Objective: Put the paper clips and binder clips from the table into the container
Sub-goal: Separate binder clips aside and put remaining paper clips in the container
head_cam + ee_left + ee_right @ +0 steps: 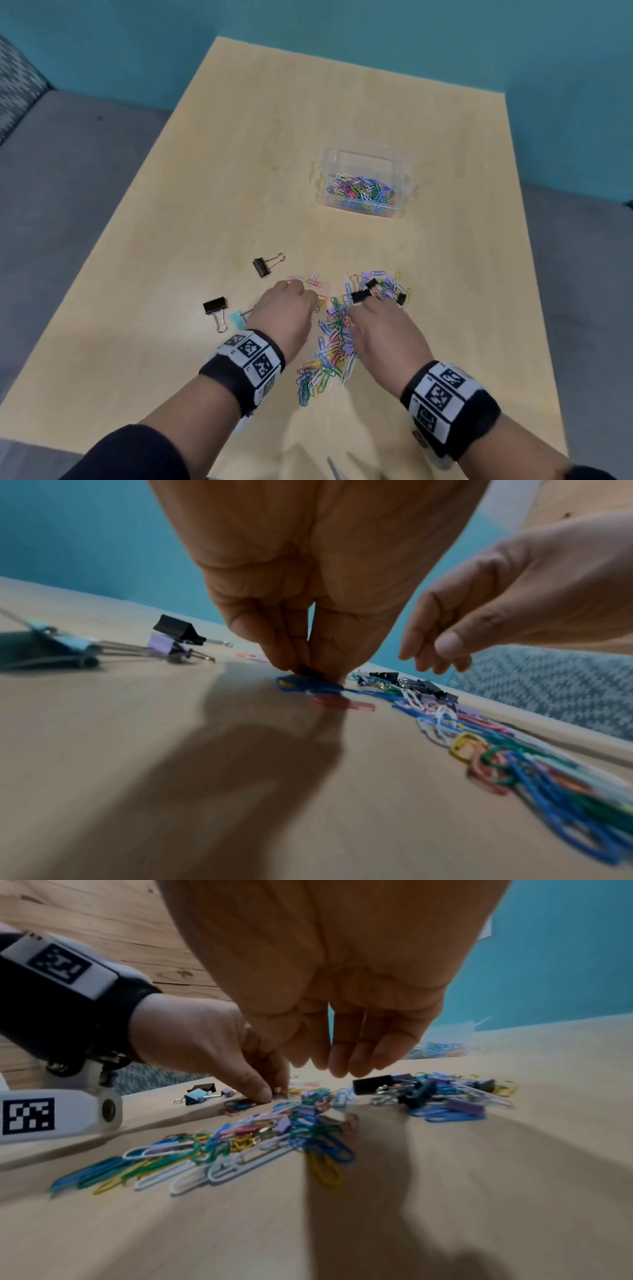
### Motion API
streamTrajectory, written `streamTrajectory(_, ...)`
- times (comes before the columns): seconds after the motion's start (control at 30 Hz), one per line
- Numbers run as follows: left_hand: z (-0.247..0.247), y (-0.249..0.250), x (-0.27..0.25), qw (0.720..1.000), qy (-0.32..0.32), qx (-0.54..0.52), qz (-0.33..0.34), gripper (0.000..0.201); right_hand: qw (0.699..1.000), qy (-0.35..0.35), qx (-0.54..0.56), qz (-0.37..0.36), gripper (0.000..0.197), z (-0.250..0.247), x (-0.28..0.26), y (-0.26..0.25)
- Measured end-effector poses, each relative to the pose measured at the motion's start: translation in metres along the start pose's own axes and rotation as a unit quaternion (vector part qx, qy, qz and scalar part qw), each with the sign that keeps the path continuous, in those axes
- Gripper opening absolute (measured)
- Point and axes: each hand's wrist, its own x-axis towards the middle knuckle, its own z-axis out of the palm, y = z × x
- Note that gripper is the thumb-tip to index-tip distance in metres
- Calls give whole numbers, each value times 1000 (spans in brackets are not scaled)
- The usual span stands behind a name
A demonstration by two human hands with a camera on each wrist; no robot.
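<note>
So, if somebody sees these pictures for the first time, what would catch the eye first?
Probably the bright heap of paper clips on the table, between the two hands. The left hand pinches something small at the heap's edge, and the right hand hovers over it. Farther back stands the clear container, already holding coloured clips.

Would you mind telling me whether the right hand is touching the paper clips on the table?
Apart. The right wrist view shows the right hand hovering, a clear gap below its fingertips above the paper clips.
</note>
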Motion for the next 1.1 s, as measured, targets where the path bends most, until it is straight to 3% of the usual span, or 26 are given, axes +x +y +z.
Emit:
streamTrajectory(0.2, -4, 6, -6, 998, 47, -36, -4, 11, 999, -19, -24, -36, 7, 7, 37, -21)
streamTrajectory(0.3, -12, -2, -12, 988, 84, -103, -78, 7, 993, -73, -74, -53, 18, 7, 47, -22)
streamTrajectory(0.37, -19, -11, -17, 968, 98, -177, -146, 9, 988, -94, -110, -59, 22, 7, 51, -21)
streamTrajectory(0.5, -26, -27, -22, 902, 114, -341, -240, 12, 985, -114, -121, -56, 19, 6, 57, -18)
streamTrajectory(0.53, -26, -31, -21, 903, 114, -338, -241, 12, 985, -115, -117, -53, 19, 6, 57, -17)
streamTrajectory(0.7, -20, -42, -18, 958, 111, -188, -185, 11, 980, -142, -130, -46, 20, 4, 57, -15)
streamTrajectory(0.87, -22, -36, -28, 958, 151, -178, -166, 12, 976, -145, -146, -65, 23, -1, 58, -10)
streamTrajectory(0.93, -24, -29, -34, 957, 158, -186, -157, 10, 983, -134, -114, -50, 18, -5, 57, -4)
streamTrajectory(1.03, -22, -12, -40, 956, 146, -220, -129, 9, 994, -84, 48, 53, 9, -12, 51, 11)
streamTrajectory(1.1, -21, 3, -38, 946, 123, -278, -112, 14, 961, -43, 235, 136, 12, -16, 46, 21)
